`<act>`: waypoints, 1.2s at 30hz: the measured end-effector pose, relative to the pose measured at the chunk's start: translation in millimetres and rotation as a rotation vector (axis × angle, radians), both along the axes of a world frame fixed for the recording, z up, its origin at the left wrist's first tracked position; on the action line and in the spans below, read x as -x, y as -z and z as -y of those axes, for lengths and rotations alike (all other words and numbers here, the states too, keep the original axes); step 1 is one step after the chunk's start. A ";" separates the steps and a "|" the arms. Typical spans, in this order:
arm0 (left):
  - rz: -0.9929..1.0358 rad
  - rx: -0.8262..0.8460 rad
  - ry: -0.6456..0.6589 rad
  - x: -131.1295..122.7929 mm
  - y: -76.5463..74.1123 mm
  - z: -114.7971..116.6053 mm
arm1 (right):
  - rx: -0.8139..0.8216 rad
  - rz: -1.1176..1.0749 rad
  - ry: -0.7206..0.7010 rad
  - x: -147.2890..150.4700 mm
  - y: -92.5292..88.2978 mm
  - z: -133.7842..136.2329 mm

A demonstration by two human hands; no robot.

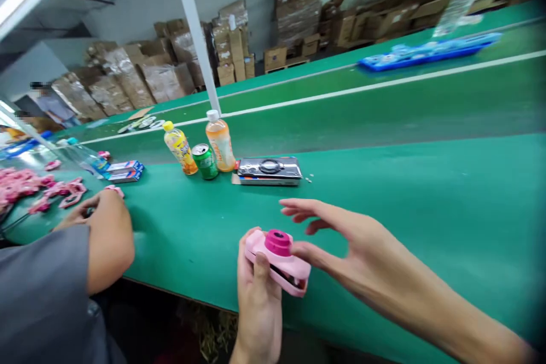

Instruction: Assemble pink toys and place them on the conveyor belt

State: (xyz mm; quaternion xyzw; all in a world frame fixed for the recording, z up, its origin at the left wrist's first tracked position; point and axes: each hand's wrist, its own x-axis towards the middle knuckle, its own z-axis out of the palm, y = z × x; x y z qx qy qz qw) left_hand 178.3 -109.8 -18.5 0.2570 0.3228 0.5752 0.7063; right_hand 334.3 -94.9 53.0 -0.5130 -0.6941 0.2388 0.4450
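A pink toy camera (294, 267) with a raised magenta lens ring is held over the green bench by my left hand (258, 296). My left thumb presses on its front, and the fingers go behind it. Along the camera's lower right edge the two shell halves stand apart, showing a dark gap. My right hand (336, 233) is at the lens side of the camera, fingers stretched out and apart. Its thumb tip is close to the lens ring; whether it touches I cannot tell.
Beyond my hands are a black boxed item (269, 168), an orange drink bottle (220, 142), a green can (205, 161) and a yellow bottle (180, 148). A co-worker's arm (110, 233) is at left, near pink parts (25, 187). A blue tray (426, 54) lies on the conveyor.
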 end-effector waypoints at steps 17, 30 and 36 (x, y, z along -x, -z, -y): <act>-0.017 -0.126 -0.041 -14.8 -25.6 -6.8 | 0.129 -0.413 0.096 31.1 12.9 9.0; -0.115 -0.300 -0.066 -20.6 -27.0 -12.3 | -0.035 -0.152 0.391 32.0 22.8 39.1; -0.042 -0.258 -0.053 -25.8 -29.0 -15.2 | 0.016 -0.254 0.346 33.8 22.2 35.4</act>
